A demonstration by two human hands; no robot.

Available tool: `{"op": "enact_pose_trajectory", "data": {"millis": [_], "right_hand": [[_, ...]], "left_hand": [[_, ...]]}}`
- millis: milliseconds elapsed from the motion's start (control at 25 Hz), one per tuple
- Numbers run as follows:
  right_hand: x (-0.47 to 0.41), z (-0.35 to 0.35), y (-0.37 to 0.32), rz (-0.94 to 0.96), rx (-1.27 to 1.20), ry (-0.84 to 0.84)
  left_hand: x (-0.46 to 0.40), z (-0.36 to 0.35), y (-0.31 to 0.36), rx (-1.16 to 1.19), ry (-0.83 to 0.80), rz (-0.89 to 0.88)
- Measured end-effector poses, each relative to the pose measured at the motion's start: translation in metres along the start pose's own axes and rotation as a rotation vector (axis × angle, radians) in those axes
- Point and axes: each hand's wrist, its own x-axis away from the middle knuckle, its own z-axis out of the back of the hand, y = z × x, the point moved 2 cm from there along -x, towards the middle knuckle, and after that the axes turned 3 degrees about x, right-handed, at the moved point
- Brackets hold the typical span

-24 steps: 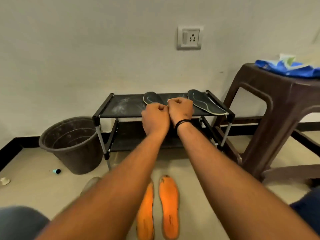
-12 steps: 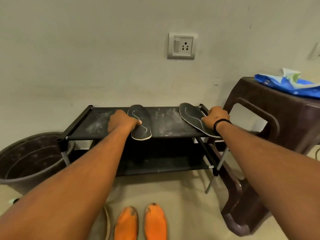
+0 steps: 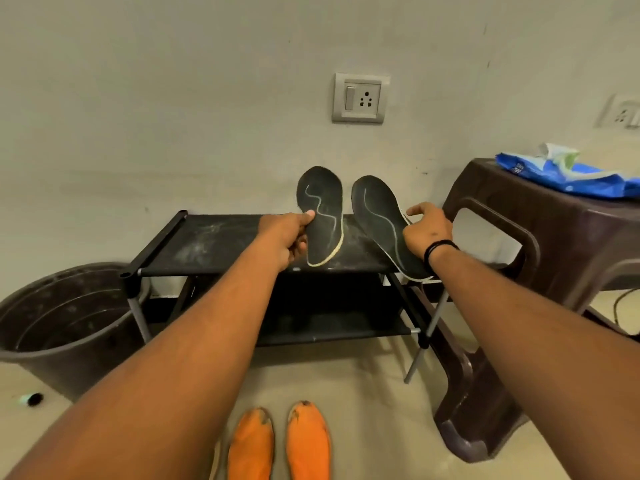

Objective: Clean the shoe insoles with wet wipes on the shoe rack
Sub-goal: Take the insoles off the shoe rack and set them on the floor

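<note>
Both dark insoles are held tilted above the shoe rack (image 3: 214, 251). The left insole (image 3: 322, 216) is pinched at its edge by the left hand (image 3: 285, 237). The right insole (image 3: 384, 226) is gripped by the right hand (image 3: 427, 230), fingers possibly loose. The wipes pack (image 3: 568, 174) lies right of the rack, untouched. Risk: no free hand for a wipe; the right insole could slip past the rack's front edge.

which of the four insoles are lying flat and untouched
The two orange insoles on the floor near the camera. The two black insoles are tilted up over the shoe rack, one in the left hand, one in the right hand.
</note>
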Motion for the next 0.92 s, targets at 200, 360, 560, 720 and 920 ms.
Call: {"op": "enact_pose_trajectory", "data": {"millis": [200, 360, 560, 720, 920], "right_hand": [[0.059, 0.019, 0.008, -0.133, -0.475, -0.108], [0.131, 0.049, 0.054, -0.242, -0.656, -0.278], [0.189, 0.059, 0.127, -0.455, -0.593, -0.407], [0.225, 0.038, 0.162, -0.646, -0.521, -0.510], [0.242, -0.005, 0.175, -0.638, -0.263, -0.721]], "left_hand": [[0.074, -0.050, -0.028, 0.154, -0.172, 0.091], [0.137, -0.069, -0.082, 0.004, -0.158, 0.082], [0.180, -0.054, -0.152, -0.237, -0.208, 0.090], [0.201, -0.032, -0.206, -0.344, -0.201, 0.176], [0.181, 0.006, -0.254, -0.550, -0.178, 0.235]]}}
